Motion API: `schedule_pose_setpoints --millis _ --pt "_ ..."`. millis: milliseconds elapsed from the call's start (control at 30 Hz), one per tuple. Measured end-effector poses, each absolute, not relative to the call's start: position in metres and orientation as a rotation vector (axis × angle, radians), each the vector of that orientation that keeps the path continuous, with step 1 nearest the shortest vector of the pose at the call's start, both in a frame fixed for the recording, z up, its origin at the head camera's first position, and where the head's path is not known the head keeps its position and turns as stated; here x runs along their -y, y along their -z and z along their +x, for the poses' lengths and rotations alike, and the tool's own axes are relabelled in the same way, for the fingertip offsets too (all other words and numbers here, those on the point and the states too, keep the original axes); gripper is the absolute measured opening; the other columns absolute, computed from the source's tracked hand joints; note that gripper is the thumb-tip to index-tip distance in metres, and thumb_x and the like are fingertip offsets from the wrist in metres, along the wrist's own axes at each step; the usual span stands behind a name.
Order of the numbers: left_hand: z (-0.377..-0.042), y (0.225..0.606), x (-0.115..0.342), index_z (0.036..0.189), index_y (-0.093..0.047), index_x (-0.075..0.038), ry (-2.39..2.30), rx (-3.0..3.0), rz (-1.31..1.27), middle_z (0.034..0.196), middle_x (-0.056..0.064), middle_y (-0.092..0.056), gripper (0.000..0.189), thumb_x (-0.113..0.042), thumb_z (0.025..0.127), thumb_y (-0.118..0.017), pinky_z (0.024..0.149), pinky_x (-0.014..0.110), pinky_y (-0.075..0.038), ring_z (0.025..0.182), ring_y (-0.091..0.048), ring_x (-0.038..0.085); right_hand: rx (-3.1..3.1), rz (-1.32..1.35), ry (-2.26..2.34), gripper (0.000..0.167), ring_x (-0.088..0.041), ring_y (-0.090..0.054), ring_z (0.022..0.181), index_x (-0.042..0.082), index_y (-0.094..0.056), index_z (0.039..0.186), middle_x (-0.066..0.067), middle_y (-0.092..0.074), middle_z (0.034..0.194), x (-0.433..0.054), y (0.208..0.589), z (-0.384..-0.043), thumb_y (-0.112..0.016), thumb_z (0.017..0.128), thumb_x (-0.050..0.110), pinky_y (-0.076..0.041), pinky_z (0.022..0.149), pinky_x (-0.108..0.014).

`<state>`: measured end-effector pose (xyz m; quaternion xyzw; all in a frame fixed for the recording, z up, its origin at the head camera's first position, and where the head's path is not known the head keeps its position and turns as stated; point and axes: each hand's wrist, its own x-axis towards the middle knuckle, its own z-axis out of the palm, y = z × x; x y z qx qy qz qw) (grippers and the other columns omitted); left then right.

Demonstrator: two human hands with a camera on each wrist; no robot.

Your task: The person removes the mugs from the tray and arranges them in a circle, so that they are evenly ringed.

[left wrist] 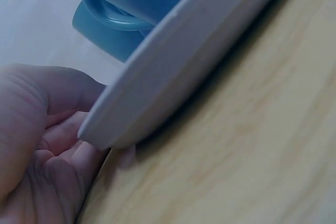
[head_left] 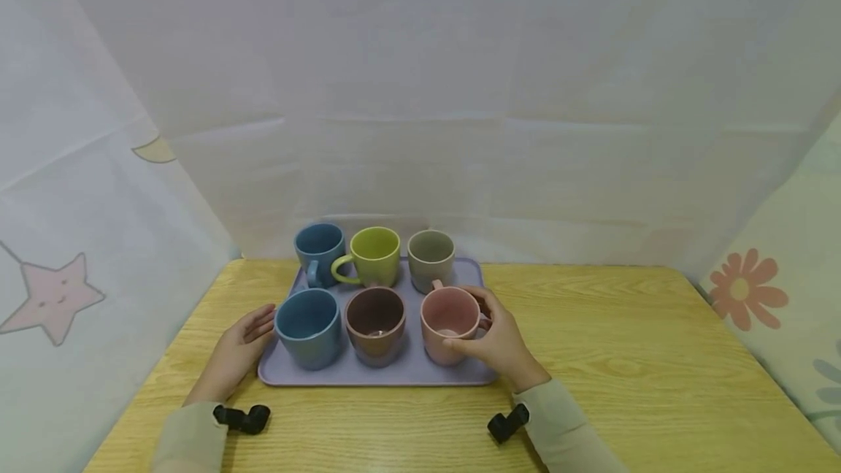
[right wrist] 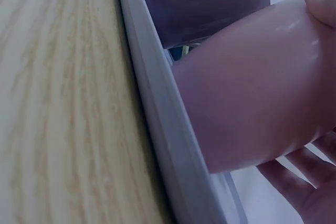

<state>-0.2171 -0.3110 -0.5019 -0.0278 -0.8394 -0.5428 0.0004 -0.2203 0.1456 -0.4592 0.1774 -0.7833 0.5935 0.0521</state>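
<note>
The right hand [head_left: 501, 341] holds the pink cup [head_left: 443, 318] at the near right of the purple tray [head_left: 409, 377]. The left hand [head_left: 238, 351] is at the tray's left edge; you cannot tell if it grips.

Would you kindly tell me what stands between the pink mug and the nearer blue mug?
The head view shows a brown cup between the pink mug and nearer blue mug.

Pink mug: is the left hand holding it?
No, the right hand holds the pink mug, while the left hand is at the opposite end of the tray.
</note>
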Motion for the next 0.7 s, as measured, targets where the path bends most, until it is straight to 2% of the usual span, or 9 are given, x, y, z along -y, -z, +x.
schedule_pose_setpoints --millis 133,367,600,700 --pt "-0.217 0.503 0.312 0.159 -0.029 -0.002 1.702 2.636 -0.074 0.157 0.022 -0.038 0.063 -0.025 0.107 -0.055 0.093 0.004 -0.040 0.119 -0.046 -0.012 2.353 0.500 -1.798 0.086 -0.025 -0.055 0.122 0.016 -0.053 0.142 -0.005 -0.060 0.132 -0.149 0.458 -0.221 -0.096 0.067 0.013 -0.052 0.098 -0.045" --pt "-0.216 0.504 0.313 0.159 -0.029 -0.002 1.693 2.635 -0.075 0.158 0.020 -0.038 0.063 -0.027 0.107 -0.054 0.094 0.004 -0.040 0.123 -0.047 -0.007 2.298 0.482 -1.768 0.082 -0.028 -0.054 0.124 0.012 -0.052 0.140 -0.009 -0.059 0.135 -0.163 0.449 -0.226 -0.094 0.070 0.008 -0.051 0.097 -0.051" --pt "-0.215 0.502 0.312 0.159 -0.029 -0.003 1.712 2.632 -0.070 0.158 0.020 -0.038 0.061 -0.024 0.107 -0.054 0.094 0.004 -0.040 0.126 -0.048 -0.003 2.280 0.410 -1.701 0.081 -0.023 -0.053 0.122 0.010 -0.051 0.141 -0.010 -0.058 0.136 -0.183 0.437 -0.230 -0.093 0.072 0.008 -0.052 0.095 -0.042" --pt "-0.215 0.501 0.311 0.159 -0.029 -0.002 1.706 2.632 -0.079 0.157 0.021 -0.039 0.061 -0.024 0.107 -0.054 0.094 0.004 -0.041 0.131 -0.049 0.006 2.268 0.375 -1.672 0.081 -0.022 -0.053 0.122 0.010 -0.051 0.142 -0.010 -0.057 0.136 -0.192 0.435 -0.231 -0.092 0.073 0.009 -0.052 0.094 -0.035"
